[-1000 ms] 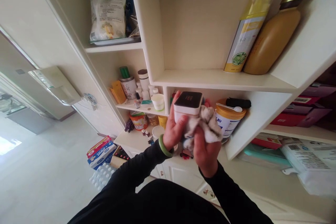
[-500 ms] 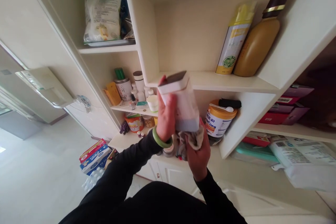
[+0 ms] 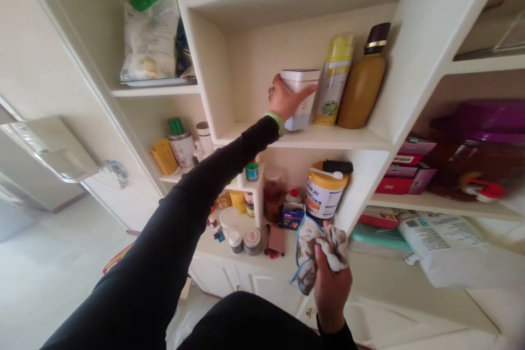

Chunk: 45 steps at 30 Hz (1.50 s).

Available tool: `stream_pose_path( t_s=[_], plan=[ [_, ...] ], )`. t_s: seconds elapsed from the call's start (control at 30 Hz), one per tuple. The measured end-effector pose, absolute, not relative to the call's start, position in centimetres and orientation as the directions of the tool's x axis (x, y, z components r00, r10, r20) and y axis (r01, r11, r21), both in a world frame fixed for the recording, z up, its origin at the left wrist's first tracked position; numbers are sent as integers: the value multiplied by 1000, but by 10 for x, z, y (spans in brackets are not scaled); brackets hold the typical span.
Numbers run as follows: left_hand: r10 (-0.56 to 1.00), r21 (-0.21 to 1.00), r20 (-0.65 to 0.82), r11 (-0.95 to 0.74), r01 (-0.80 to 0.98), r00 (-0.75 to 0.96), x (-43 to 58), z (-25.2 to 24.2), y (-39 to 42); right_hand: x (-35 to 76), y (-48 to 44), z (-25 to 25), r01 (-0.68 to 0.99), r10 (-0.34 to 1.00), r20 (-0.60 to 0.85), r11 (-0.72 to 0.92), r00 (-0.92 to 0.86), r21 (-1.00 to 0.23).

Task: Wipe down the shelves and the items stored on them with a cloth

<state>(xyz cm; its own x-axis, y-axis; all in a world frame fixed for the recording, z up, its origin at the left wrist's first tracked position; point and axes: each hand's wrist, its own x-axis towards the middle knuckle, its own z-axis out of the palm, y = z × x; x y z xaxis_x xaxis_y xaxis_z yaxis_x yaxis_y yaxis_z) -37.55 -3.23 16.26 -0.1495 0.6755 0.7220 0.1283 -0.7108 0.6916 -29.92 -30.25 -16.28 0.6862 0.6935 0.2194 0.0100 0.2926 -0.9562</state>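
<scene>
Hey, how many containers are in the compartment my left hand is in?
3: the white container in your left hand, the yellow-capped spray can right of it, and the brown bottle farthest right. Something small could be hidden behind them.

The white box (image 3: pixel 304 108), greyish toward its base, is held nearly upright inside the far, upper compartment (image 3: pixel 251 65). The crumpled, stained grey-beige cloth (image 3: pixel 329 238), edged in blue, hangs bunched nearer, toward the right.
</scene>
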Motion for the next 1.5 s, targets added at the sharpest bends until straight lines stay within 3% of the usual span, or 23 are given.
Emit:
stream_pose_path(
  t_s=[0.1,0.3,0.57,0.8,1.03,1.27,1.5],
  plan=[
    [820,825,556,-524,210,-137,-365,168,-38,-292,-306,-168,-1,674,165,239,720,-971],
    [825,863,504,-474,173,-255,-345,170,-41,-285,-307,-176,-65,678,75,179,731,-982],
    [861,896,444,-425,127,-249,-332,162,-31,-278,-308,-182,-93,688,68,194,722,-977],
    [819,834,479,-313,455,-315,-338,157,-38,-267,-306,-197,-141,693,6,155,721,-978],
    [898,844,407,-298,447,-169,-360,152,-38,-262,-307,-198,-195,727,-24,152,686,-969],
    [882,803,446,-319,503,-154,-368,149,-43,-259,-302,-205,-144,770,28,155,638,-977],
    [877,737,458,-282,614,-146,-363,151,-44,-253,-304,-213,-173,762,-27,112,647,-979]
  ],
)
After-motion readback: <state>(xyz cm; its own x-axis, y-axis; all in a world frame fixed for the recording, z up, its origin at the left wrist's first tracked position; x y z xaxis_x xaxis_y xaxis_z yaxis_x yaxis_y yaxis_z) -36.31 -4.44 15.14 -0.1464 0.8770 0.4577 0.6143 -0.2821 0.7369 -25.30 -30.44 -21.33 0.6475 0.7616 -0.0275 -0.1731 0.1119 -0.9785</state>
